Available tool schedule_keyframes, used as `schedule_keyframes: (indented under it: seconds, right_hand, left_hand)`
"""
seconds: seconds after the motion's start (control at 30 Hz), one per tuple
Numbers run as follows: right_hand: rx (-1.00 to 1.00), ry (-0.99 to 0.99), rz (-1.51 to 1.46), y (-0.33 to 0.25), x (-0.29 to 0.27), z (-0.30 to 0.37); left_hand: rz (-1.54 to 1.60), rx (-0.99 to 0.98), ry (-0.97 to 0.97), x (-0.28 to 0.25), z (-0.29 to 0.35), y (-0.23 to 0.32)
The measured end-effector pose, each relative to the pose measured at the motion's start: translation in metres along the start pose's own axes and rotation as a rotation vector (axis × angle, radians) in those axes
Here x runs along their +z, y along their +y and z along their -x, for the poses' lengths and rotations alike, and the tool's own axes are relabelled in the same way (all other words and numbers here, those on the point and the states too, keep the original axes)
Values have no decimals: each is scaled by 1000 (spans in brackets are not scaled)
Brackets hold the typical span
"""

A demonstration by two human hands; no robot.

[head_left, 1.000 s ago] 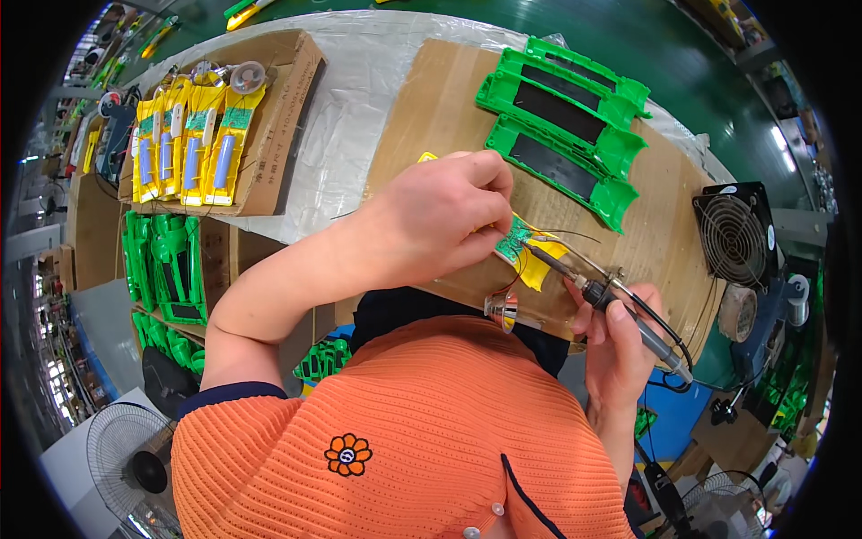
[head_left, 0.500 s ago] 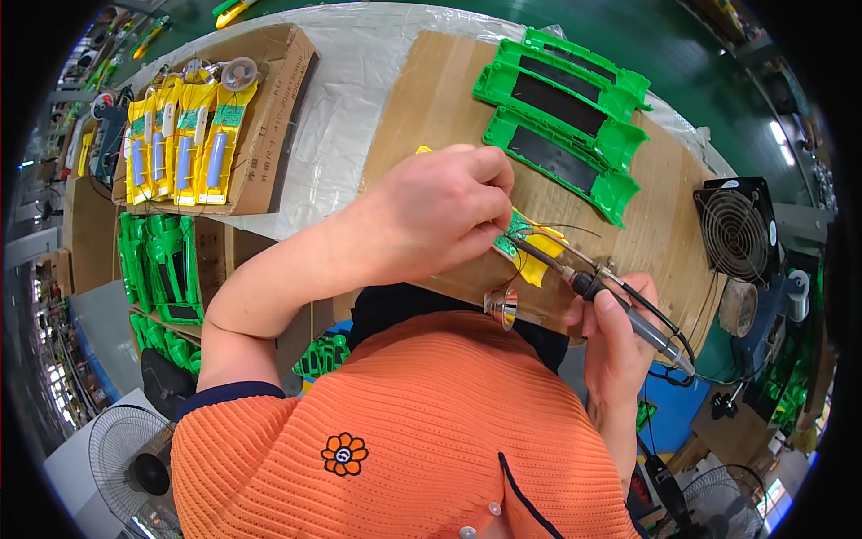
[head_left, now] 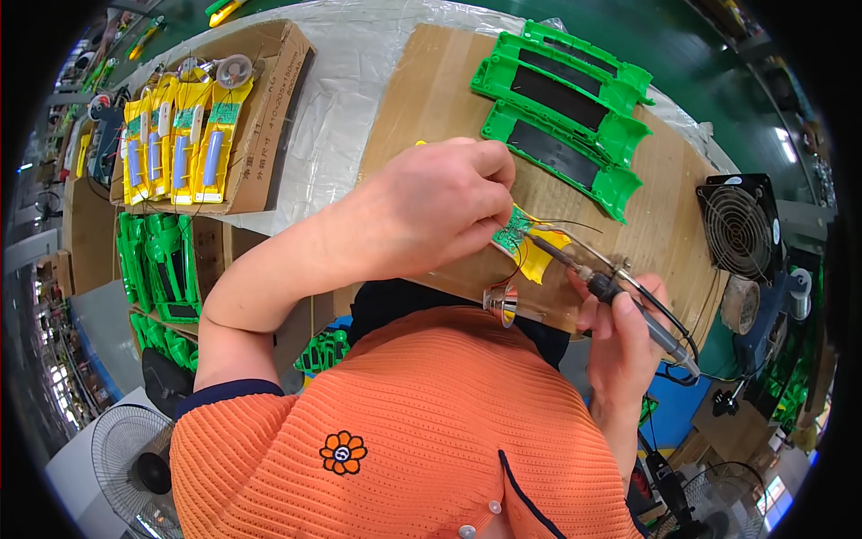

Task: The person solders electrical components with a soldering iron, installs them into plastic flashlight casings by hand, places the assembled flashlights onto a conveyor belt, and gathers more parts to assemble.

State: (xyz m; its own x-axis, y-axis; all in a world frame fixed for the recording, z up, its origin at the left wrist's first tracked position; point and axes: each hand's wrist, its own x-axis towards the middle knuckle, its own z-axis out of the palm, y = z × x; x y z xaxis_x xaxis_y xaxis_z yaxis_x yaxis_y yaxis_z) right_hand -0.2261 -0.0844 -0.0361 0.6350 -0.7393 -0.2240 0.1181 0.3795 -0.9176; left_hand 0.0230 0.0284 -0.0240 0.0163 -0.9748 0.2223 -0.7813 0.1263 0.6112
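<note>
My right hand [head_left: 621, 332] grips a grey soldering iron [head_left: 662, 330] with a thin curved feed tube fixed along it. The iron's tip is at the edge of a small green circuit board [head_left: 510, 231], touching it or just over it. That board lies on a yellow plastic panel [head_left: 536, 262], partly hidden under my left hand. My left hand [head_left: 440, 202] is closed in a pinch over the board's far left end; what its fingers hold is hidden. Thin dark wires run from the board. A shiny reflector cup [head_left: 500, 304] sits at the near table edge, below the panel.
Several green plastic housings [head_left: 561, 97] with dark panels lie across the wooden board [head_left: 422, 81]. To the left, a cardboard box [head_left: 274, 117] holds yellow panels [head_left: 215, 144] with blue battery cells. A black fan [head_left: 738, 229] and a solder spool [head_left: 798, 283] stand at right.
The soldering iron and my right hand have shifted slightly right, and the tip has drawn back a little across the circuit board. My left hand stays nearly in place.
</note>
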Motion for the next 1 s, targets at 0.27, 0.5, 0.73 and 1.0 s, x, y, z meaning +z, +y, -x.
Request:
schedule_keyframes:
  seconds: [0.27, 0.5, 0.73, 1.0]
  right_hand:
    - [-73, 35, -140, -2, -28, -4]
    - [-83, 88, -249, -1, -38, -5]
    - [-124, 131, -350, -3, -39, -2]
    - [-188, 115, -329, -8, -40, -11]
  left_hand:
    - [-19, -14, -26, -1, -2, 3]
    - [15, -42, -68, -8, -4, 10]
    - [-315, -90, -140, 12, -49, 36]
    - [-182, -67, -117, 42, -68, 32]
